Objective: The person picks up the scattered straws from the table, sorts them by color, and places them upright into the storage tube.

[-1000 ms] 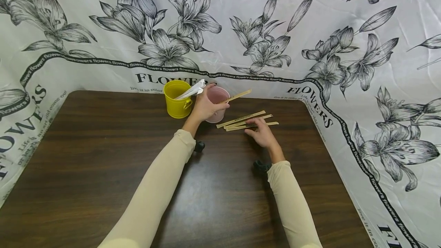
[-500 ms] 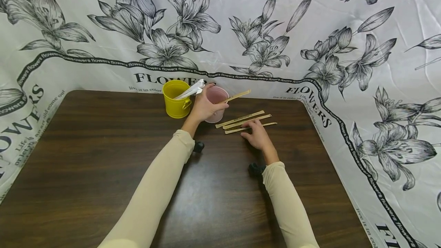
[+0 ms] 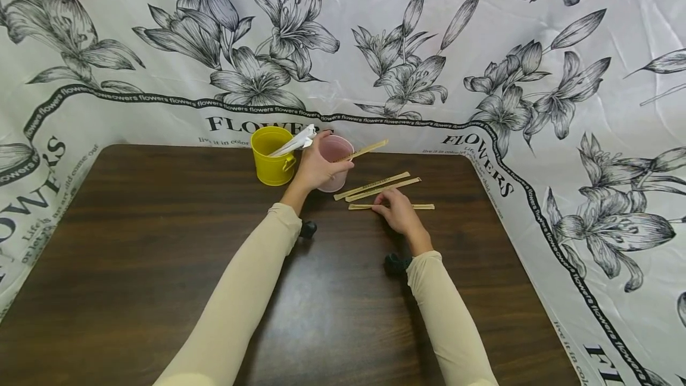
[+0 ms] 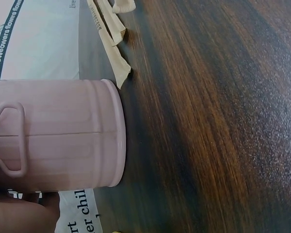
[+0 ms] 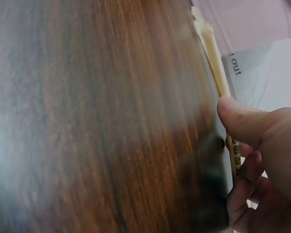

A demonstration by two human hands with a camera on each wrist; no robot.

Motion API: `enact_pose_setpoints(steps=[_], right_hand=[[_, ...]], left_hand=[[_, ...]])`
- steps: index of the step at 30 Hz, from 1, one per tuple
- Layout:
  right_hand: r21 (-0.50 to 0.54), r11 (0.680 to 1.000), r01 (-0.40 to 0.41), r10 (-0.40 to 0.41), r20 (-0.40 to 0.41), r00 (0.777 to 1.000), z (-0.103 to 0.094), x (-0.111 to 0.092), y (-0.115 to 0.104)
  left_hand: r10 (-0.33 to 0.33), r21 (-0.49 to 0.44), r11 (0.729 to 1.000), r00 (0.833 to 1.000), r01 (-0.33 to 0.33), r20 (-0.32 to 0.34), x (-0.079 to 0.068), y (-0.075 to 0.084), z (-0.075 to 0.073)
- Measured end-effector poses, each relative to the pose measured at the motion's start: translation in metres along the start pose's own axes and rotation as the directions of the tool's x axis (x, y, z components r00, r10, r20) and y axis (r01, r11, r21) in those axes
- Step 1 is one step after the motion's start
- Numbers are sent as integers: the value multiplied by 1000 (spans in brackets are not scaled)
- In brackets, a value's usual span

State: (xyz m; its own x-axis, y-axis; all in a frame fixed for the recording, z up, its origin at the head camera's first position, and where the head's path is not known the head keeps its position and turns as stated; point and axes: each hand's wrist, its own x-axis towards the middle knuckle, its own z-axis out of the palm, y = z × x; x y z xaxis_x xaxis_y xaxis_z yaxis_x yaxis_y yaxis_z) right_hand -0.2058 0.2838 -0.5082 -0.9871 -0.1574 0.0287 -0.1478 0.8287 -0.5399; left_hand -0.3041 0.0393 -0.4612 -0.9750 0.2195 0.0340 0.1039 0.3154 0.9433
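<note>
My left hand grips the side of a small pink bucket, standing upright on the table. A tan paper-wrapped stick leans out over that bucket's rim to the right, its lower end hidden by the bucket and thumb. Between thumb and fingers of my right hand is another thin paper-wrapped stick, printed with dark characters and lying crosswise close over the table. Two more paper-wrapped sticks lie side by side just beyond the right hand. In the left wrist view, the bucket's handle shows.
Left of the pink bucket stands a yellow bucket with white wrapped items sticking out of it. The dark wooden table ends at a white flower-print cloth behind the buckets.
My right hand has shifted left and slightly nearer, drawing one paper-wrapped stick away from the others, which stay behind. The left hand keeps its hold on the pink bucket.
</note>
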Motion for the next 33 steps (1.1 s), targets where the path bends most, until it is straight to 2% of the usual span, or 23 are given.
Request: enact_pose_setpoints(steps=[6, 11, 16, 20, 23, 25, 29, 33], right_hand=[[46, 999, 7, -9, 24, 1000, -10, -5, 2], [57, 994, 89, -90, 20, 996, -20, -5, -5], [178, 972, 151, -133, -107, 985, -40, -4, -22], [297, 937, 184, -106, -261, 960, -54, -4, -40], [403, 893, 203, -50, -358, 932, -63, -4, -56], [486, 845, 225, -8, -408, 913, -69, -4, -68], [614, 721, 321, 40, -500, 865, -80, -4, -87], [659, 597, 458, 43, -596, 802, -88, 0, -102]], left_hand=[[3, -13, 1000, 1000, -3, 16, 1, 4, 1], [-10, -25, 1000, 1000, 10, 18, -2, 6, 0], [-24, -54, 998, 999, 25, 25, -4, 5, -1], [-16, -38, 999, 1000, 17, 19, -4, 4, -2], [-18, -39, 999, 1000, 19, 18, -4, 3, -2], [-19, -35, 999, 1000, 19, 15, -4, 3, -2], [-9, -28, 1000, 1000, 9, 5, -5, 4, -2], [-6, -22, 1000, 1000, 6, 1, -5, 5, -1]])
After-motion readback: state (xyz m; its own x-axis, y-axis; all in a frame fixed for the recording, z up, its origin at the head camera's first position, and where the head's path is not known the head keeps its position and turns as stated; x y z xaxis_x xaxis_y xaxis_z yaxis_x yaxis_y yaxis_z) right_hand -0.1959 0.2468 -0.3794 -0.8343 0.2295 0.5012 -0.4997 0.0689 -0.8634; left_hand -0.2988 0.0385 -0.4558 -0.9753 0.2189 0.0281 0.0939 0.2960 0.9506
